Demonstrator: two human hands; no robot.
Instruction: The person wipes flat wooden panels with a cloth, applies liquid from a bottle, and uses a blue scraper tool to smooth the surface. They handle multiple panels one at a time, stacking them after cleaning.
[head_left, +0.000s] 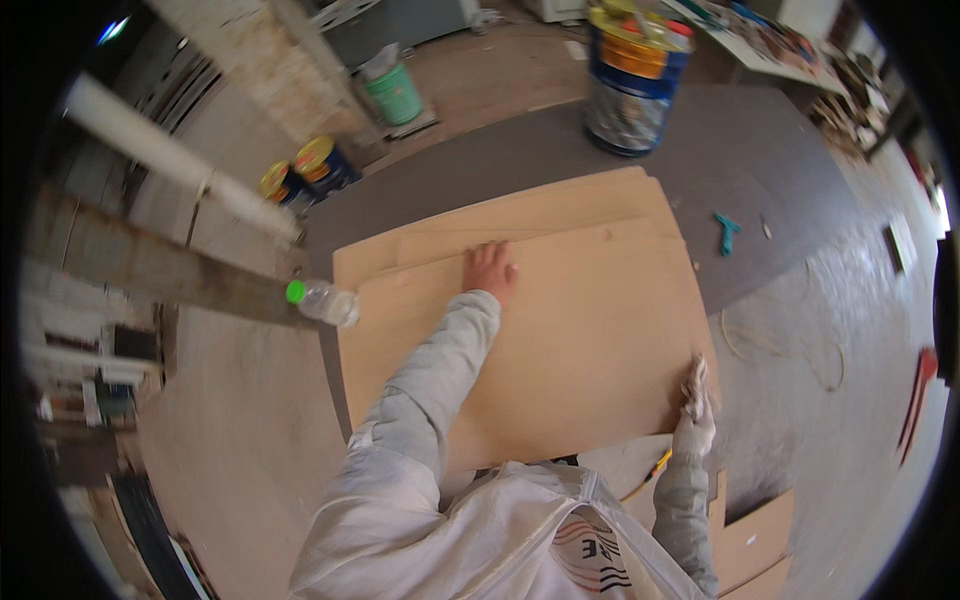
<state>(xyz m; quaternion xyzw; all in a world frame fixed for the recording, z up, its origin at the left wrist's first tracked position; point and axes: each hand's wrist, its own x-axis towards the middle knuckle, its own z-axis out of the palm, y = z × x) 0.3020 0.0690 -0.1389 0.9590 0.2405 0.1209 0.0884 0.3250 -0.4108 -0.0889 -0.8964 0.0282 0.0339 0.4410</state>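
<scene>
My left hand (491, 271) is bare and lies flat on the top sheet of a stack of thin light-brown boards (577, 330), close to that sheet's far edge. It holds nothing. My right hand (694, 433) wears a whitish glove and grips a crumpled cloth (697, 386) at the near right edge of the same sheet. The cloth hides part of that edge. Beneath the top sheet, other sheets show, shifted toward the far side. A clear plastic bottle (330, 301) with a green cap is at the stack's left edge, with pale contents at its base.
The dark tabletop (480, 176) carries a large paint bucket (634, 90) and a teal scraper-like tool (725, 232). Left of it stand two paint cans (319, 159). A hose (787, 352) loops across the floor at right. Cardboard (754, 536) lies low on the right.
</scene>
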